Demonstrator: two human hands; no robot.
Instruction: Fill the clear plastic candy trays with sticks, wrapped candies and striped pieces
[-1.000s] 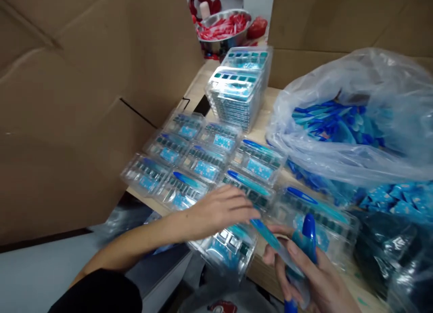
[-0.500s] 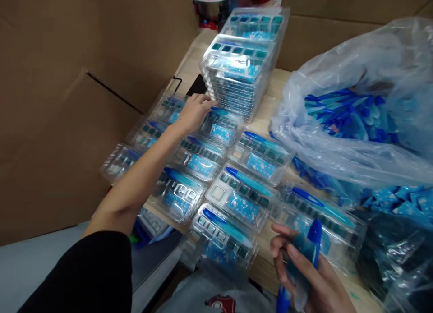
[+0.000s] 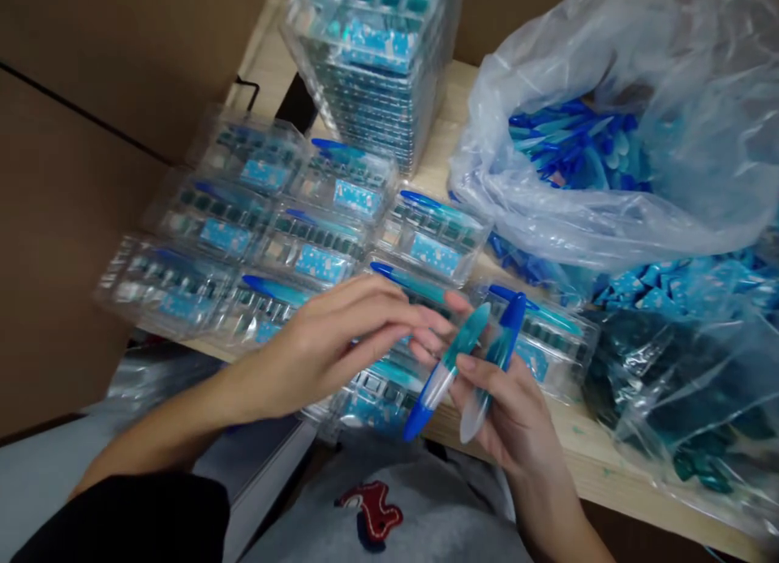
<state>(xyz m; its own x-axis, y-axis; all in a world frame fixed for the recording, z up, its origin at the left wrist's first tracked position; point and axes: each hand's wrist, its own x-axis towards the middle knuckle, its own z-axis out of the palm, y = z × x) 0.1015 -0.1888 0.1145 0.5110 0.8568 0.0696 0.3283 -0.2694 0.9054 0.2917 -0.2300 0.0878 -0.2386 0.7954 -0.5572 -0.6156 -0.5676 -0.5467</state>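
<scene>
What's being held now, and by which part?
The right hand holds blue-and-teal sticks around their middles; whether the left hand grips anything cannot be told.

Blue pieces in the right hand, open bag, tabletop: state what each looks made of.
Blue pieces: probably smooth, glossy plastic, given the highlights and translucent parts. Open bag: thin, cloudy plastic film, visibly crinkled. Tabletop: pale wood or woodlike board, matte, faint grain.

brown cardboard [image 3: 61, 247] beside a wooden table [image 3: 587, 445]

Tilted blue-teal sticks [image 3: 444, 378], count unclear
</scene>
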